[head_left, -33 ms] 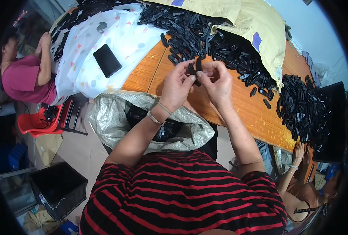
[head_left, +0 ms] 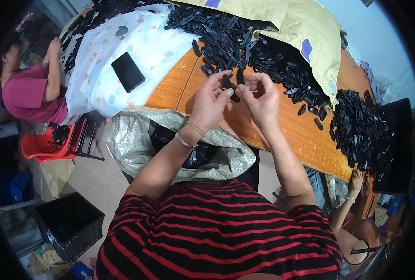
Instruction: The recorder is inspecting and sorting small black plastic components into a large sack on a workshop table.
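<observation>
Over the near edge of the wooden table, my left hand (head_left: pixel 208 105) pinches a small dark plastic piece (head_left: pixel 229 83) between thumb and fingers. Close beside it, my right hand (head_left: pixel 263 101) holds a second narrow black piece (head_left: pixel 240 76), which stands up from the fingertips. The two pieces are near each other, and the fingers partly hide both. Just beyond my hands lies a heap of black plastic parts (head_left: pixel 221 39). Below my left forearm, an open woven sack (head_left: pixel 131 148) has black items inside.
Brown paper (head_left: pixel 305 28) covers part of the heap. A second heap (head_left: pixel 357 126) lies at the right. A dark phone (head_left: pixel 128 72) rests on patterned white sheeting (head_left: pixel 100 51). People sit at left and right. A red chair (head_left: pixel 46 145) and black crate (head_left: pixel 72 224) stand on the floor.
My right hand has shifted slightly right with its black piece, and the gap between the two pieces has widened. My left hand has hardly moved.
</observation>
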Tool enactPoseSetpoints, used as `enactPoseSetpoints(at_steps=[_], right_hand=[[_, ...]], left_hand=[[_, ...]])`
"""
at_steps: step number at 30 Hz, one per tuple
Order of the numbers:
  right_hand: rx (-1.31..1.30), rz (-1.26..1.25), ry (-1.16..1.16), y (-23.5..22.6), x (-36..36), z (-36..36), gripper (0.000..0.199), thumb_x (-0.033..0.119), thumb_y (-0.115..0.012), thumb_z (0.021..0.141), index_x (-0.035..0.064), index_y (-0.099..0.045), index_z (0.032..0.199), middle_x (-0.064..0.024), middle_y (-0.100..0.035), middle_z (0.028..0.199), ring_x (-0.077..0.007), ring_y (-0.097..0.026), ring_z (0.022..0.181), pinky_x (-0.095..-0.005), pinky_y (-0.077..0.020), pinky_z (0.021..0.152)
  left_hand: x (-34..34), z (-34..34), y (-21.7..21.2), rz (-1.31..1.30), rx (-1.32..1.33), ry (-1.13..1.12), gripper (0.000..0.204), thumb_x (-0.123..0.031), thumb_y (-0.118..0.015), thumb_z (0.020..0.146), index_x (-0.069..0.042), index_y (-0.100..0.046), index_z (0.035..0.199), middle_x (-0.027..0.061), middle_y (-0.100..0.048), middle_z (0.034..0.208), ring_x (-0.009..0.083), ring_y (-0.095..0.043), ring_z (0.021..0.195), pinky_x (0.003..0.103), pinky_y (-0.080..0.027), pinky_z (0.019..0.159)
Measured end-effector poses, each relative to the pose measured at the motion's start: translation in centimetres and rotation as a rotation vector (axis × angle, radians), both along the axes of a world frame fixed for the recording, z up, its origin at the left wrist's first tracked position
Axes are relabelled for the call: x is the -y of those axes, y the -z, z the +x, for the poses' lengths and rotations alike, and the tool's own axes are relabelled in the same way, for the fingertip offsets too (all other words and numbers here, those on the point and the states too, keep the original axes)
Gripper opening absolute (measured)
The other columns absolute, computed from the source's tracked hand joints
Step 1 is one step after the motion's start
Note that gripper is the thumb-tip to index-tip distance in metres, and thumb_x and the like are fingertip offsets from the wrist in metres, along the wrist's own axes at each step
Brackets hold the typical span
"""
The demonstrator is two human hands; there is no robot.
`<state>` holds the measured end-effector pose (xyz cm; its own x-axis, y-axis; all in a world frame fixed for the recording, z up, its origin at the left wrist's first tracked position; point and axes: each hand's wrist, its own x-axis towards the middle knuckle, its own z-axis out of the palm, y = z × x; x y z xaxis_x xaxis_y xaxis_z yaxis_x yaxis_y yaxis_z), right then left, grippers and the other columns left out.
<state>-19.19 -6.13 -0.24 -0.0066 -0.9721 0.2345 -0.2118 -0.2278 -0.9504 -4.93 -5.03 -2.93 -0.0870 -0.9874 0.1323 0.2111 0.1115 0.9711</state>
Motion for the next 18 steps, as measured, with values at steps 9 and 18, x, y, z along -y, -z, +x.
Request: enactPoseSetpoints(at_steps=[9, 18], right_hand=[[-0.253, -0.182, -0.069, 0.1, -0.5, -0.1, 0.023, -0.001, -0.069, 0.079, 0.0001, -0.067, 0.101, -0.0053, -0.062, 0.087, -0.0105, -0.062, 0.08, -0.0242, -0.054, 0.068], [-0.36, -0.246, -0.061, 1.2, -0.7, 0.1, 0.018, -0.001, -0.071, 0.076, -0.0004, -0.065, 0.092, -0.0099, -0.063, 0.085, -0.0186, -0.065, 0.078, -0.028, -0.0542, 0.068]], left_hand=[[0.7, 0.8, -0.4, 0.091, -0.11, -0.015, 0.035, 0.006, -0.055, 0.089, 0.0, -0.049, 0.122, 0.0067, -0.061, 0.106, 0.0088, -0.061, 0.089, 0.021, -0.052, 0.074], [-0.3, 0.6, 0.5, 0.03, -0.117, -0.061, 0.039, 0.007, -0.057, 0.088, 0.001, -0.047, 0.125, 0.009, -0.06, 0.106, 0.0116, -0.062, 0.094, 0.024, -0.052, 0.078]])
